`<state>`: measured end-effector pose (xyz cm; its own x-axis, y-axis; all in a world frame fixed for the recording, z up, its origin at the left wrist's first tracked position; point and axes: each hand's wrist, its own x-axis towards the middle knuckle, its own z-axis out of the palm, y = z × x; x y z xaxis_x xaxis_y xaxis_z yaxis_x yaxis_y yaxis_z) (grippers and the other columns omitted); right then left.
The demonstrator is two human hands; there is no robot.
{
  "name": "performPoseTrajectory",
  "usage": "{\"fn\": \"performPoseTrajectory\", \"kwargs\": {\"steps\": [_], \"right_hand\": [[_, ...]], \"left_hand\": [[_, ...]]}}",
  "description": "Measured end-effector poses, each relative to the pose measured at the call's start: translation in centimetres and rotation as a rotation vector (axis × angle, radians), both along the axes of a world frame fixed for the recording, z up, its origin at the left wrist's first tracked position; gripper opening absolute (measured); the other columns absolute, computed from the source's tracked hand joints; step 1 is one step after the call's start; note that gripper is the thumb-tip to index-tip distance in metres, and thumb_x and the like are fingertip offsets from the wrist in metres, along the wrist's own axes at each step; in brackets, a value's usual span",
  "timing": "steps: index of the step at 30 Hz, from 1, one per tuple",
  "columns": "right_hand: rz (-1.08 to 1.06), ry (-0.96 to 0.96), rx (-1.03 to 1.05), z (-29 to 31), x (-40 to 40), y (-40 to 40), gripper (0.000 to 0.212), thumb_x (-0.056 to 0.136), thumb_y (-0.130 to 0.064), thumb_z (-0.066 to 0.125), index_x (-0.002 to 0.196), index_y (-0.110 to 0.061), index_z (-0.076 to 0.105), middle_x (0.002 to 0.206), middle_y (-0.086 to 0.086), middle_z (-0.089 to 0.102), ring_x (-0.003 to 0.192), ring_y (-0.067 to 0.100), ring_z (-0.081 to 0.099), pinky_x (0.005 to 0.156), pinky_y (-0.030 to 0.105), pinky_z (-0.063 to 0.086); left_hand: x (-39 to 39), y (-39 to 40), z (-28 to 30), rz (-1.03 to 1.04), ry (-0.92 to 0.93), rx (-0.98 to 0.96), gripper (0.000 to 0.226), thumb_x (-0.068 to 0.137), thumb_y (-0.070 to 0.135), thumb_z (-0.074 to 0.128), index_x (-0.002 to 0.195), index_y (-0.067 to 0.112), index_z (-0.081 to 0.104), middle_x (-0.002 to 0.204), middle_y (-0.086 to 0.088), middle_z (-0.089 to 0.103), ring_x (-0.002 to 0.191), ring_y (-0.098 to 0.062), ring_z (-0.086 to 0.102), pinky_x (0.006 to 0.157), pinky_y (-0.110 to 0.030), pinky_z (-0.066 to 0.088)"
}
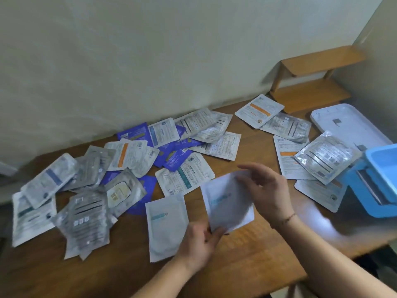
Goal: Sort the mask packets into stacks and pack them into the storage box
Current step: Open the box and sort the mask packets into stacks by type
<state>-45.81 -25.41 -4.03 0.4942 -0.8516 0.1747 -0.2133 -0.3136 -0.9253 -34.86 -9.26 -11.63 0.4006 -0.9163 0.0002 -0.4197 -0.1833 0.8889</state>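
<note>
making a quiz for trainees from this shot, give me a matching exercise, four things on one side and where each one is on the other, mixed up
Things
1. white packet with the teal mark
2. blue storage box
3. white lid
4. purple packets

Places
A. flat on the table behind the box, by the wall
B. at the table's right edge
C. in the scattered pile, partly under other packets
D. held up between the left hand and the right hand

Pairs: 1-D, 2-B, 3-A, 4-C
</note>
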Motion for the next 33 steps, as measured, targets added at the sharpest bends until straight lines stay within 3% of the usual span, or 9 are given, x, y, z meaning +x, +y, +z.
{"fn": "performPoseTrajectory", "kwargs": {"steps": [2,5,7,12,22,26,29,31,33], "right_hand": [[0.080,0.005,0.303,0.3,2.6,-1.3,0.030,0.086,-0.016,0.070,0.114,-0.026,0.065,0.076,-0.014,0.071,0.071,0.000,0.064,0.066,0.015,0.051],[0.300,0.094,0.748,-0.9,4.4,-0.5,0.034,0.091,-0.008,0.062,0.124,-0.015,0.058,0.094,0.000,0.076,0.087,0.015,0.072,0.069,0.030,0.058],[0.322,0.160,0.811,-2.5,5.4,1.3,0.034,0.091,-0.004,0.061,0.124,-0.012,0.057,0.098,0.004,0.076,0.089,0.021,0.073,0.071,0.035,0.059],[0.312,0.376,0.684,-6.1,8.7,5.4,0.046,0.084,-0.013,0.071,0.127,-0.018,0.057,0.103,-0.003,0.073,0.088,0.013,0.072,0.073,0.037,0.061],[0.428,0.691,0.337,-7.1,10.8,7.5,0.067,0.077,-0.030,0.078,0.136,-0.031,0.047,0.087,-0.010,0.064,0.076,0.010,0.064,0.061,0.017,0.054],[0.375,0.720,0.240,-6.7,9.9,7.3,0.069,0.086,-0.033,0.069,0.145,-0.028,0.033,0.078,-0.012,0.062,0.070,0.006,0.061,0.059,0.013,0.048],[0.422,0.821,0.156,-6.5,9.0,7.8,0.064,0.092,-0.029,0.056,0.148,-0.025,0.025,0.075,-0.012,0.062,0.067,0.005,0.060,0.063,0.020,0.048],[0.454,0.868,0.093,-6.9,8.7,8.4,0.061,0.093,-0.025,0.048,0.148,-0.026,0.022,0.082,0.000,0.067,0.075,0.019,0.064,0.065,0.031,0.048],[0.494,0.921,0.028,-7.5,8.7,9.1,0.062,0.093,-0.023,0.041,0.149,-0.026,0.016,0.092,0.007,0.068,0.084,0.028,0.064,0.066,0.034,0.043]], "left_hand": [[0.8,0.0,1.6,0.105,0.368,0.117,0.022,0.086,0.041,0.066,0.087,0.020,0.070,0.074,-0.004,0.074,0.066,-0.013,0.068,0.063,-0.027,0.051],[3.4,1.0,3.1,0.135,0.557,0.224,0.025,0.088,0.027,0.064,0.108,0.013,0.066,0.084,-0.009,0.075,0.072,-0.022,0.068,0.060,-0.028,0.049],[5.3,2.8,3.4,0.193,0.600,0.280,0.021,0.091,0.018,0.065,0.110,0.009,0.066,0.085,-0.009,0.075,0.069,-0.023,0.068,0.054,-0.020,0.046],[8.1,8.2,3.4,0.340,0.525,0.558,0.019,0.093,0.026,0.065,0.084,0.010,0.067,0.070,-0.008,0.073,0.053,-0.016,0.057,0.052,-0.021,0.042],[9.0,10.6,1.2,0.353,0.321,0.819,0.034,0.087,0.043,0.069,0.079,0.010,0.064,0.064,-0.002,0.072,0.043,-0.010,0.048,0.051,-0.020,0.043],[9.4,11.0,1.3,0.351,0.098,0.844,0.043,0.072,0.059,0.075,0.095,0.024,0.065,0.072,0.004,0.069,0.062,0.000,0.057,0.061,-0.018,0.046],[9.3,11.1,1.4,0.311,0.048,0.771,0.093,0.061,0.059,0.083,0.141,0.036,0.040,0.092,0.015,0.059,0.087,-0.003,0.057,0.079,-0.020,0.048],[9.0,10.8,1.5,0.233,0.061,0.740,0.103,0.059,0.051,0.086,0.146,0.039,0.033,0.093,0.015,0.059,0.085,-0.006,0.060,0.078,-0.019,0.051],[8.9,10.4,1.6,0.194,0.065,0.698,0.095,0.064,0.042,0.087,0.143,0.044,0.036,0.091,0.016,0.060,0.079,-0.005,0.062,0.072,-0.014,0.051]]}}
